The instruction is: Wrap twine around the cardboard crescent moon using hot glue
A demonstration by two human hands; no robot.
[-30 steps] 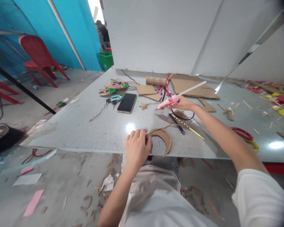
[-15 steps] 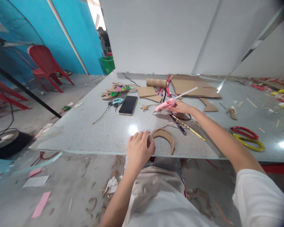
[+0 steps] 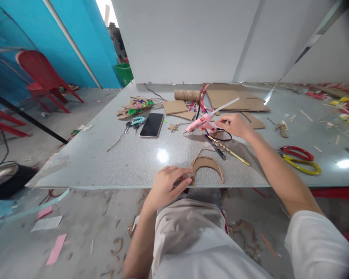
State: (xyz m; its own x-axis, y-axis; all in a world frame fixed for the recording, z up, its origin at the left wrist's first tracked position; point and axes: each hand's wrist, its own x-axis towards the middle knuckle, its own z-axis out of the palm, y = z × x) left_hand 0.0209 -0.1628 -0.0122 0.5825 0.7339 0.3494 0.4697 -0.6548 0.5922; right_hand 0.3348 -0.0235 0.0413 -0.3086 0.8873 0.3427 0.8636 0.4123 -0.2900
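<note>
My left hand (image 3: 165,186) is at the near edge of the glass table (image 3: 104,159). Its thumb and fingers pinch the left end of a cardboard arc (image 3: 207,163) edged with twine, which stands tilted up on the table. Farther back, my right hand (image 3: 235,124) hovers with its fingers apart just right of a pink glue gun (image 3: 199,124). The gun lies on the table with a white glue stick poking out behind it and its black cord looping under my hand.
A black phone (image 3: 152,124), teal-handled keys (image 3: 136,121), a twine spool (image 3: 187,94), cardboard sheets (image 3: 235,100), a yellow pencil (image 3: 229,152) and red-and-yellow scissors (image 3: 299,159) lie on the table. A red chair (image 3: 43,77) and green bin (image 3: 123,73) stand at the left. Scraps litter the floor.
My right hand set the glue gun down and opened beside it. My left hand shifted from covering the arc's left end to pinching it, and the arc turned and tipped up.
</note>
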